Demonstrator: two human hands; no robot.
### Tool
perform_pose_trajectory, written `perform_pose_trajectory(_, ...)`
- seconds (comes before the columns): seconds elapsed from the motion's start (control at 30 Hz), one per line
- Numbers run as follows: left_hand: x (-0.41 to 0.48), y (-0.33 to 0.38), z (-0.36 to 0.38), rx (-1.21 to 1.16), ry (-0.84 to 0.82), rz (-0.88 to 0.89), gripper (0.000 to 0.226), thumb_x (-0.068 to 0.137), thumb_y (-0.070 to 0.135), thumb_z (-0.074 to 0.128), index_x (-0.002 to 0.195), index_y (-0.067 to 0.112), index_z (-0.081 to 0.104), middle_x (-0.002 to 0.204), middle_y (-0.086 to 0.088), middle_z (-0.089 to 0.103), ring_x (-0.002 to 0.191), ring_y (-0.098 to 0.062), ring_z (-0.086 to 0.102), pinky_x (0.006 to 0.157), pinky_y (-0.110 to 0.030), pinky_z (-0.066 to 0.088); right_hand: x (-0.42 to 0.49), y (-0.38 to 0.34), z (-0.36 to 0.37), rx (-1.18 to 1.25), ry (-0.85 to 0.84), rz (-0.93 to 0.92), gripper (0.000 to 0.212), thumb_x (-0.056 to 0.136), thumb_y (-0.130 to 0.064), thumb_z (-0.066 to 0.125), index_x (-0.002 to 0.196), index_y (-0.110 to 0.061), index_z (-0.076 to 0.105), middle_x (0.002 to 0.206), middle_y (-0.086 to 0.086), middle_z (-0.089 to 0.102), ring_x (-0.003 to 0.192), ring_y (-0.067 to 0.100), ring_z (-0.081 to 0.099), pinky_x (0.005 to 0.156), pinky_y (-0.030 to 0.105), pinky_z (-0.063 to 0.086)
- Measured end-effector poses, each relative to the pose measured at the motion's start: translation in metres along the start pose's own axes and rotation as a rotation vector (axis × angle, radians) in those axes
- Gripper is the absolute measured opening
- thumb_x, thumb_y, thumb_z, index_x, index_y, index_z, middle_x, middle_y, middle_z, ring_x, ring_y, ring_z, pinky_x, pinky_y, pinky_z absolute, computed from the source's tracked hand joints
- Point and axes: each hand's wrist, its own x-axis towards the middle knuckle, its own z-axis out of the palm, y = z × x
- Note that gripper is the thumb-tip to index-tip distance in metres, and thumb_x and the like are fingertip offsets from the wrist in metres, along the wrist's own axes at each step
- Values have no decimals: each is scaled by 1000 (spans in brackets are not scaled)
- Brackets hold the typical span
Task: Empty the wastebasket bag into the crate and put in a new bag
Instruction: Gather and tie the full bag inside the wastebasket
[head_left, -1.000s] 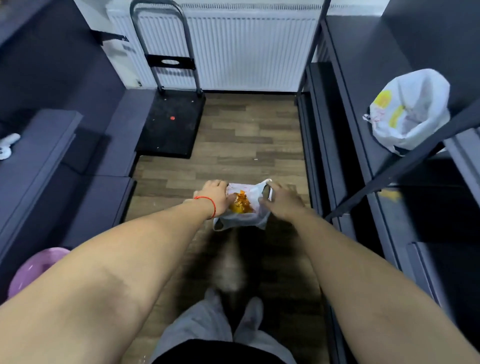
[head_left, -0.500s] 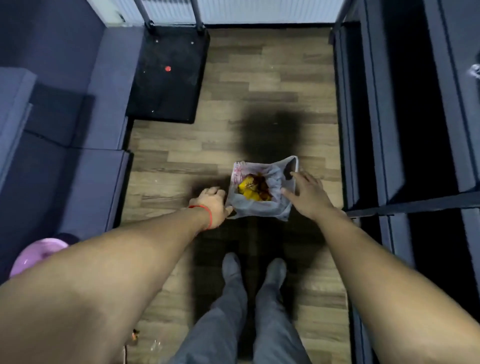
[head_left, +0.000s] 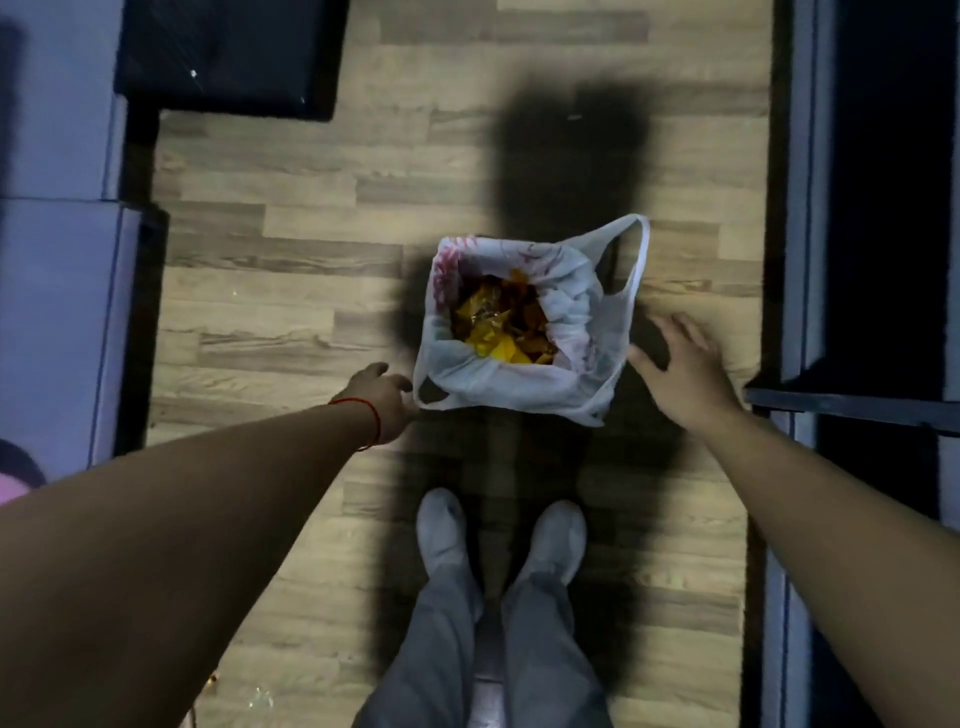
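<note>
Wastebasket bag sits on the wooden floor, just ahead of my shoes, mouth open and upward. Yellow and orange wrappers show inside. I cannot tell whether a basket stands under it.

Left hand: fingers curled right at the near-left handle loop. Pinching it or merely touching it, I cannot tell. Right hand: released, fingers spread, just beside the bag's right side and holding nothing.

Risks, as I judge them:
- Lifting by the near loop alone would tip the mouth away and drop wrappers onto the floor. The far-right loop stands free and wants the other hand.
- The plastic looks thin and slack, so a one-sided pull may collapse the wall or stretch the loop.
- The crate is out of view, so the bag has to be carried. With the mouth open, any swing could shed light scraps.
- Dark shelving is close on the right and the loop could snag there.

Count:
- bags: one
- handle loops: two
- hands: two
- shoes: two
- red wrist threads: one, on the left wrist
- crates: none in view
- fresh bags: none in view
- wrappers: heaped, cannot be counted
</note>
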Motion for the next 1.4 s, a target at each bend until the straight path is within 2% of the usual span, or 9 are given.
perform_pose_trajectory(0.17,79,-2,44,57,-61,-31,57,91,45,50,143,23,40,155,-14,32,149,-30,12,119,-41,25,64,14,28,-10,95,0,52,96,-41,49,145,-33,35,163,7,7,147,34,11,117,47,21)
perform_pose_trajectory(0.3,113,11,60,-15,-29,-54,51,94,41,46,132,8,52,143,-15,46,135,-31,39,116,-38,26,104,14,49,-60,123,-19,45,98,-35,48,142,-33,41,162,11,-3,146,37,10,116,46,24)
perform_pose_trajectory(0.47,142,2,83,-125,41,11,79,76,41,71,143,16,38,143,-14,45,127,-31,49,109,-37,40,134,14,69,-37,88,-73,45,97,-32,46,141,-24,44,159,14,14,140,40,26,116,46,27)
perform_pose_trajectory(0.63,136,0,78,-90,50,62,43,90,31,53,129,12,52,128,-17,56,113,-32,52,98,-43,46,134,7,68,-31,126,-112,49,97,-30,50,142,-11,44,153,9,30,139,30,30,114,38,27)
perform_pose_trajectory(0.8,98,2,60,-91,105,-63,48,92,27,56,131,2,41,133,-20,42,117,-37,49,94,-43,46,108,-9,59,47,192,-128,46,97,-30,53,136,-6,48,143,9,36,127,25,44,94,22,31)
perform_pose_trajectory(0.93,62,0,39,-303,214,-44,44,87,26,62,124,6,48,126,-16,45,100,-32,58,84,-40,49,81,-22,43,48,227,-200,43,97,-27,54,132,-3,53,136,8,42,119,22,48,89,15,29)
perform_pose_trajectory(1.07,24,10,10,-433,333,19,36,87,15,61,121,7,53,126,-16,49,108,-33,56,91,-39,48,50,-40,28,88,251,-231,39,95,-23,57,127,-1,58,136,9,44,121,22,49,90,16,30)
perform_pose_trajectory(1.27,-22,44,-46,-724,441,123,34,84,13,63,118,14,58,121,-12,57,101,-34,63,89,-42,54,12,-69,10,125,289,-400,28,92,-11,60,114,6,64,126,19,54,119,33,54,96,28,38)
perform_pose_trajectory(1.4,-42,67,-76,-920,448,165,37,83,21,67,119,16,62,114,-14,66,103,-28,65,92,-44,54,-17,-88,5,178,344,-515,34,93,-21,50,109,3,67,119,17,59,114,19,51,93,24,41)
